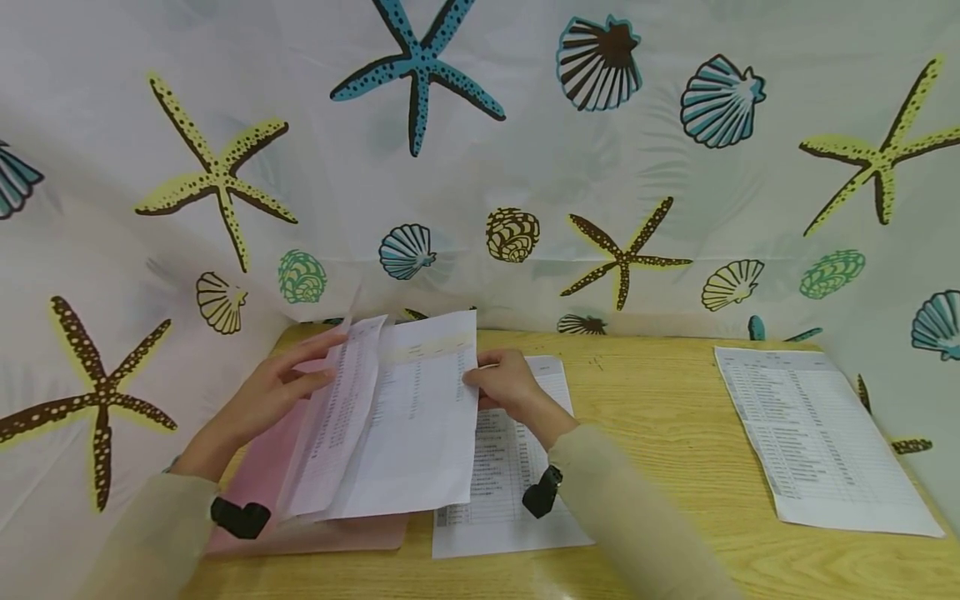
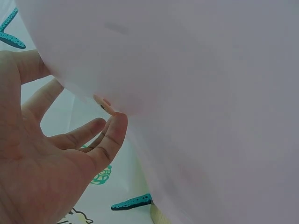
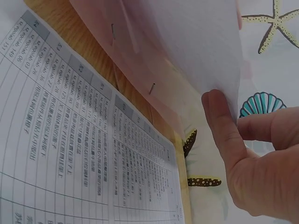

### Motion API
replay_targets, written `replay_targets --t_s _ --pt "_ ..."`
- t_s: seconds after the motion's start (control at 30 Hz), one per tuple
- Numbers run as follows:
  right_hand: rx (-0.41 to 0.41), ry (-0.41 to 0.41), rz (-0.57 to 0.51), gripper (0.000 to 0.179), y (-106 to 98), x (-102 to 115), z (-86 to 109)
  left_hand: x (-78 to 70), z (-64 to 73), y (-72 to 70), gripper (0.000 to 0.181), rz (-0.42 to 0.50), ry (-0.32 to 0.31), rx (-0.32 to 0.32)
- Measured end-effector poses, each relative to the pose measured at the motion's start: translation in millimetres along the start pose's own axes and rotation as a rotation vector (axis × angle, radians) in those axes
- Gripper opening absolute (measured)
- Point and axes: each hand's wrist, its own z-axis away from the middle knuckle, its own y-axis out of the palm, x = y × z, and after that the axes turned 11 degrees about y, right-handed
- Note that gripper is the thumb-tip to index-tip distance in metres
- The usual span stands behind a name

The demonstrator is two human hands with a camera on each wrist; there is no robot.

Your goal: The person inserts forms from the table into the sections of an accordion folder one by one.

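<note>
My left hand (image 1: 277, 392) is at the left edge of several raised white sheets (image 1: 341, 417). In the left wrist view, a sheet (image 2: 196, 93) passes between its fingers, some tips hidden behind it. My right hand (image 1: 513, 383) pinches the right edge of a lifted printed sheet (image 1: 423, 417) between thumb and fingers. Beneath these sheets lies a pink folder (image 1: 367, 537); in the right wrist view, staples show on its pink surface (image 3: 100, 28). Another printed sheet (image 1: 510, 533) lies on the table under my right forearm, partly covered by the lifted sheet.
A further printed sheet (image 1: 817, 442) lies at the right of the wooden table (image 1: 637, 408). A white curtain (image 1: 495, 167) with starfish and shells hangs behind the table and along its sides. Black wrist devices (image 1: 542, 492) sit on both sleeves.
</note>
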Motion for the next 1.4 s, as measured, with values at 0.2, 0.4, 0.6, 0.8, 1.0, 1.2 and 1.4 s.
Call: replay_targets --t_s 0.2,0.4,0.6,0.8,1.0,1.2,1.4 --pt "-0.021 -0.012 0.039 0.03 11.5 -2.7 -2.2 -1.2 0.1 -0.1 0.059 -0.005 -0.019 0.001" --pt "-0.018 -0.027 0.07 0.032 20.8 -3.1 -1.9 0.0 -0.3 0.5 0.06 -0.004 -0.013 0.003" --pt "-0.02 -0.021 0.096 0.034 29.9 -3.1 -4.3 0.0 -0.4 0.2 0.059 -0.009 0.008 -0.001" --pt "0.011 -0.023 0.116 0.03 36.7 -0.1 -0.8 -1.8 0.6 -1.2 0.058 -0.003 0.006 -0.003" --pt "0.068 -0.013 0.115 0.031 35.0 1.5 2.7 -3.1 1.3 -1.7 0.058 -0.011 0.007 -0.004" --pt "0.115 0.017 0.1 0.035 28.7 -0.6 4.4 -3.3 1.1 -1.6 0.059 -0.02 0.01 -0.002" --pt "0.135 0.008 0.088 0.031 24.9 -5.2 11.1 -3.0 1.1 -1.9 0.059 -0.024 0.002 0.001"
